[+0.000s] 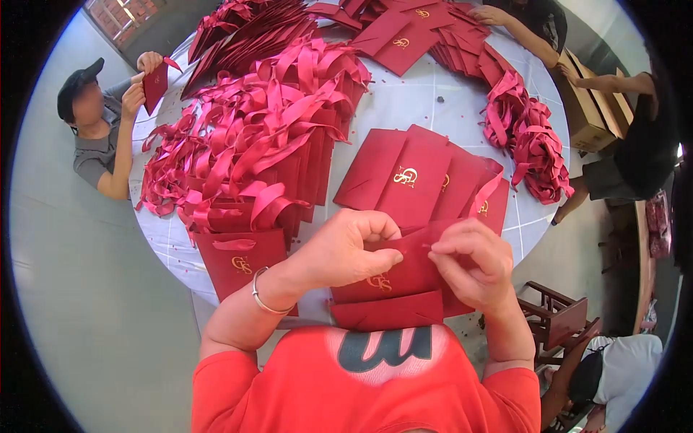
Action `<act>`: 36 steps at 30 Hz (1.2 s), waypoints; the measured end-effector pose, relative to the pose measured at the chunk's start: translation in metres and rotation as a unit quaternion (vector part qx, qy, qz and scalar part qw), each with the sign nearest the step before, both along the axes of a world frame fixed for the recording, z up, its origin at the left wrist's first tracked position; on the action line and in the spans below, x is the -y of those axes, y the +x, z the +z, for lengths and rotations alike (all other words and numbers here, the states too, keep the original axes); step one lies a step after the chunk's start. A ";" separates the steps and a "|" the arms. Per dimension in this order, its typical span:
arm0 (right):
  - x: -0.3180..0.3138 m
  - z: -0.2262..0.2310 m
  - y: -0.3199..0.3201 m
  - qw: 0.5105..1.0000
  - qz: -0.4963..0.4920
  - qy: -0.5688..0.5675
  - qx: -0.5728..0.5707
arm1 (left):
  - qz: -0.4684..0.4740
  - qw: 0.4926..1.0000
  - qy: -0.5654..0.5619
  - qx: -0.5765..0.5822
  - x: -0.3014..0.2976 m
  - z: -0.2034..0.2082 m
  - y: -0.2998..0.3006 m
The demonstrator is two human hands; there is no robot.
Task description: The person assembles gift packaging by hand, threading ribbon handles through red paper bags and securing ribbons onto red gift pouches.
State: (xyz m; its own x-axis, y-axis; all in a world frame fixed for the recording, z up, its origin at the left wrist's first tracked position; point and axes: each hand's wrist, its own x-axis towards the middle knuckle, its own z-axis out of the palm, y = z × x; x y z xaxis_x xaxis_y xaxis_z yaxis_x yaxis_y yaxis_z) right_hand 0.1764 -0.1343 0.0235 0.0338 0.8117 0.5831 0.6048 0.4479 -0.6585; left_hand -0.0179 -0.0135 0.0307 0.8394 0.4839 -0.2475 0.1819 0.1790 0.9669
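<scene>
A dark red paper gift bag (pixel 354 291) with a gold emblem lies flat in front of me, its folded bottom toward my body. My left hand (pixel 346 249), a silver bangle at its wrist, pinches the bag's upper edge between thumb and curled fingers. Beside it, my right hand (pixel 476 263) is closed in a pinch near the same edge. Whatever sits between those right fingertips is too small to make out. A pink ribbon loop (pixel 488 189) rises just beyond the right hand. More flat red bags (pixel 411 180) lie fanned out behind the held one.
Many bags with pink ribbon handles (pixel 267 137) are heaped to the left on the round, white-covered table (pixel 404 105). Ribbon bundles (pixel 530 137) lie at the right. Flat bags (pixel 404 43) cover the far side. A co-worker (pixel 101 130) holds a bag at left; others stand at right near cardboard boxes (pixel 588 108).
</scene>
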 end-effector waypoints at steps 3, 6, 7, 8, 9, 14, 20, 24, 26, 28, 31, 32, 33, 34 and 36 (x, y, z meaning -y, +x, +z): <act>0.005 -0.004 -0.006 1.000 -0.013 -0.016 -0.015 | -0.006 0.989 0.127 -0.069 0.002 0.000 0.000; 0.005 -0.003 -0.011 1.000 -0.019 -0.007 -0.003 | 0.018 0.981 0.187 -0.045 0.006 -0.005 0.000; 0.005 -0.003 -0.013 1.000 -0.018 -0.008 -0.002 | 0.019 0.980 0.191 -0.048 0.007 -0.004 0.000; 0.004 -0.003 -0.015 1.000 -0.014 0.011 0.022 | 0.021 0.979 0.196 -0.052 0.007 -0.003 0.000; 0.004 -0.004 -0.016 0.999 -0.009 0.029 0.045 | 0.022 0.979 0.197 -0.052 0.008 -0.003 0.000; -0.001 0.006 -0.022 0.995 -0.009 0.040 0.091 | 0.016 0.959 0.273 -0.078 0.011 0.006 -0.002; 0.004 0.008 -0.023 0.992 -0.006 0.007 0.124 | 0.013 0.958 0.278 -0.074 0.012 0.008 -0.002; 0.003 0.012 -0.027 0.994 -0.017 -0.011 0.104 | 0.020 0.957 0.284 -0.055 0.012 0.007 -0.004; 0.002 0.013 -0.028 0.995 -0.017 -0.018 0.098 | 0.017 0.954 0.290 -0.075 0.013 0.009 -0.004; 0.003 0.013 -0.030 0.995 -0.032 -0.035 0.089 | 0.020 0.953 0.294 -0.069 0.013 0.007 -0.005; 0.007 0.015 -0.035 0.991 -0.066 -0.077 0.082 | 0.011 0.955 0.289 -0.070 0.014 0.009 -0.003; 0.009 0.017 -0.036 0.989 -0.079 -0.084 0.092 | 0.001 0.956 0.283 -0.078 0.014 0.011 0.001; 0.009 0.020 -0.036 0.985 -0.099 -0.091 0.106 | -0.002 0.950 0.302 -0.075 0.013 0.009 0.003; 0.008 0.024 -0.038 0.984 -0.085 -0.094 0.127 | -0.007 0.944 0.322 -0.070 0.014 0.006 0.002; 0.006 0.021 -0.033 0.969 -0.046 -0.095 0.225 | -0.005 0.951 0.305 -0.055 0.016 0.010 0.007</act>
